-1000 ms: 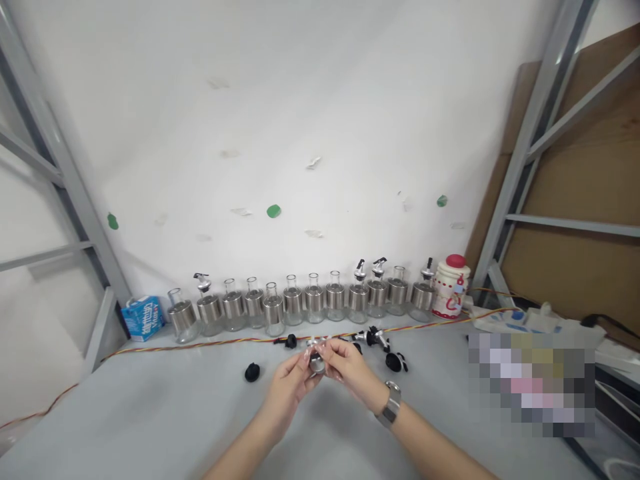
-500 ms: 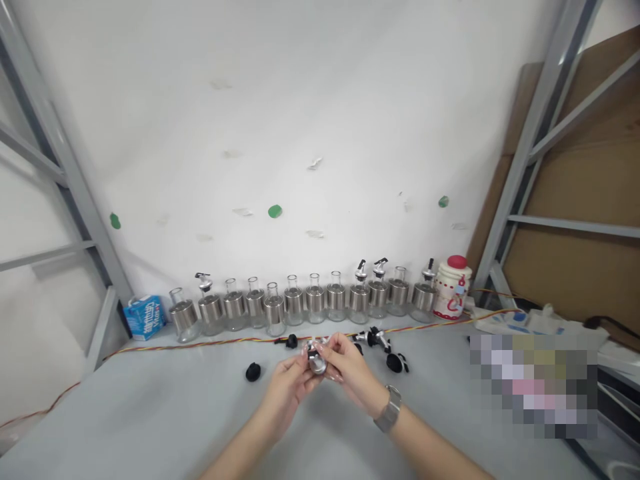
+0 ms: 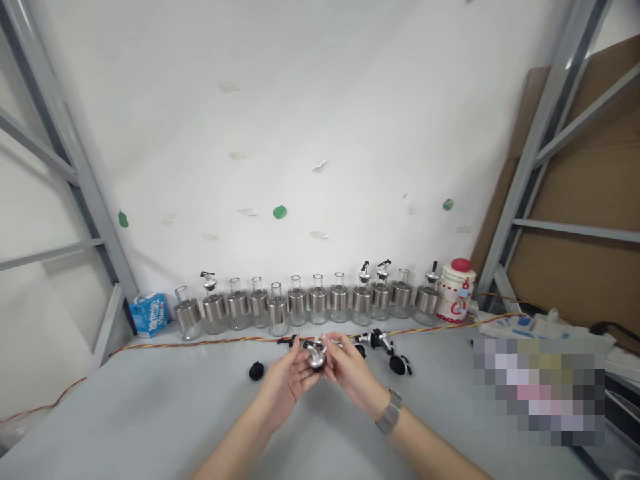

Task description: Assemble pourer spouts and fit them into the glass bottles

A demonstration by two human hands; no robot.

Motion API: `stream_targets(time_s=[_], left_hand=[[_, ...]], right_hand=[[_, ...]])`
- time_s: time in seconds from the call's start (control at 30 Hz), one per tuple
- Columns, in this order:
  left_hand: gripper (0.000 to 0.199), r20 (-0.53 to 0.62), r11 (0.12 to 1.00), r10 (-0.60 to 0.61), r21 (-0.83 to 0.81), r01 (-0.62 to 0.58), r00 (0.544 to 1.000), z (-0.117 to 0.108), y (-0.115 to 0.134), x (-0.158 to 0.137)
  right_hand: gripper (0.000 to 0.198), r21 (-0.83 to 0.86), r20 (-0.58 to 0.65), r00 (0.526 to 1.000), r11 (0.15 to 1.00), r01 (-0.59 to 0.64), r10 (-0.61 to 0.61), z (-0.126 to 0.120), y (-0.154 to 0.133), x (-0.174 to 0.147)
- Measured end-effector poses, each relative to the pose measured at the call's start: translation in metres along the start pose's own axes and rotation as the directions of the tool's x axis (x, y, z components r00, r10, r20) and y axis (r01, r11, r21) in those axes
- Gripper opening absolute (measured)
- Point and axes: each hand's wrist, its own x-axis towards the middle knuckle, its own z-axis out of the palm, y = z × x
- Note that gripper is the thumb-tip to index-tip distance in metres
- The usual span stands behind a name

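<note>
A silver bottle pour spout [image 3: 315, 359] with a black flap lever rests in the fingers of my left hand [image 3: 284, 385], which are curled under and around it. From the other side my right hand [image 3: 351, 371], with a watch at its wrist, closes its fingertips at the spout's edge; the exact contact is partly hidden. Just left of my hands a round black stopper [image 3: 257, 371] lies on the table. More pour spouts [image 3: 376, 339] lie behind my right hand, and another black-based one [image 3: 398, 364] sits to its right.
Along the wall stands a row of glass bottles with steel sleeves [image 3: 297, 301], several topped with spouts. A blue carton [image 3: 150, 316] is at the left end, a red-lidded jar [image 3: 456, 291] at the right. A twisted wire [image 3: 200, 343] crosses the table; a power strip [image 3: 545, 327] lies right.
My left fingers have opened a little around the pour spout, showing more of its silver top and lever. My right fingertips have drawn slightly to the right. The camera view has shifted slightly.
</note>
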Motion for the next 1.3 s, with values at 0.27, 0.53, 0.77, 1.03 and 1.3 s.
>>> stream_targets(time_s=[0.27, 0.53, 0.77, 1.03, 1.3], left_hand=[[0.041, -0.013, 0.996, 0.024, 0.088, -0.022, 1.000, -0.003, -0.004, 0.005], [0.050, -0.088, 0.849, 0.191, 0.514, -0.119, 0.978, -0.009, 0.001, 0.008], [0.036, -0.128, -0.305, 0.667, 0.852, 0.425, 0.734, -0.031, 0.031, -0.009], [0.025, -0.216, -0.357, 0.464, 0.842, 0.404, 0.859, -0.049, 0.024, 0.000], [0.018, -0.096, -0.187, 0.404, 0.965, 0.185, 0.910, -0.049, 0.014, 0.016]], right_hand=[[0.028, -0.651, 0.160, 0.965, 0.713, 0.261, -0.207, -0.008, -0.005, -0.004], [0.022, -0.900, 0.144, 0.910, 0.331, 0.283, -0.388, -0.023, -0.020, 0.003], [0.017, -0.875, -0.162, 0.843, -0.321, -0.363, -0.512, -0.070, -0.064, 0.010], [0.021, -0.815, -0.261, 0.861, -0.379, -0.439, -0.436, -0.101, -0.066, 0.004], [0.026, -0.892, 0.264, 0.922, -0.435, 0.122, -0.282, -0.050, -0.043, 0.010]])
